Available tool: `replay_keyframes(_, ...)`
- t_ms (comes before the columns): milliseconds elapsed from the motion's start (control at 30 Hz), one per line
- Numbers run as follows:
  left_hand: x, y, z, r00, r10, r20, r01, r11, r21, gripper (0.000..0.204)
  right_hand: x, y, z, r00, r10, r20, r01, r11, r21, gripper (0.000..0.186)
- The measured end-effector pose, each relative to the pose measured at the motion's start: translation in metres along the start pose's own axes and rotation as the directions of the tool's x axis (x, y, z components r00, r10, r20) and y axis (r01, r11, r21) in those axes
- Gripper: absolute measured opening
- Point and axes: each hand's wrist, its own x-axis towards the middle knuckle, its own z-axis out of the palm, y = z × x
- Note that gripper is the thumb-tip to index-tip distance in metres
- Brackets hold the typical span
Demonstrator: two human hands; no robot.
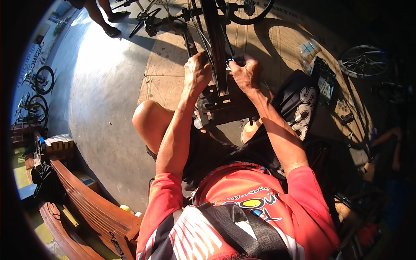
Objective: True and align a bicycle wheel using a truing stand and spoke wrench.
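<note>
A bicycle wheel stands edge-on in front of me, its dark tyre running down between my hands. Closed in a fist, my left hand is against the wheel's left side; what its fingers hold is hidden. On the other side my right hand pinches a small shiny metal part close to the tyre. Below the wheel, between my knees, is a black metal stand with slots. Beyond my hands the bicycle's frame and crank show partly, dark and overlapping.
Flattened cardboard covers the floor under the bicycle. At right lie a loose spoked wheel and a clear plastic bag. A wooden bench curves along the left, with boxes on it. Another person's feet stand at far left.
</note>
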Motion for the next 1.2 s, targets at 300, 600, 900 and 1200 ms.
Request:
replay_keyframes(300, 0.002, -0.006, 0.003, 0.999, 0.051, 0.021, -0.051, 0.998, 0.044, 0.026, 0.000, -0.001, 0.001, 0.999, -0.042, -0.022, 0.041, 0.999, -0.032, 0.019)
replay_keyframes(600, 0.013, -0.028, 0.003, 0.990, 0.001, 0.144, 0.021, 0.988, -0.152, 0.019, 0.001, 0.004, 0.000, 0.977, -0.207, -0.048, 0.196, 0.965, -0.173, 0.019)
replay_keyframes(900, 0.018, -0.025, -0.006, 0.995, 0.008, 0.104, 0.033, 0.923, -0.384, 0.024, 0.002, 0.002, 0.001, 0.986, -0.162, -0.050, 0.152, 0.976, -0.153, 0.019)
replay_keyframes(1200, 0.021, -0.006, -0.010, 0.999, 0.029, 0.043, -0.012, 0.930, -0.367, 0.029, 0.003, 0.002, 0.001, 1.000, -0.019, 0.004, 0.019, 1.000, -0.015, 0.019)
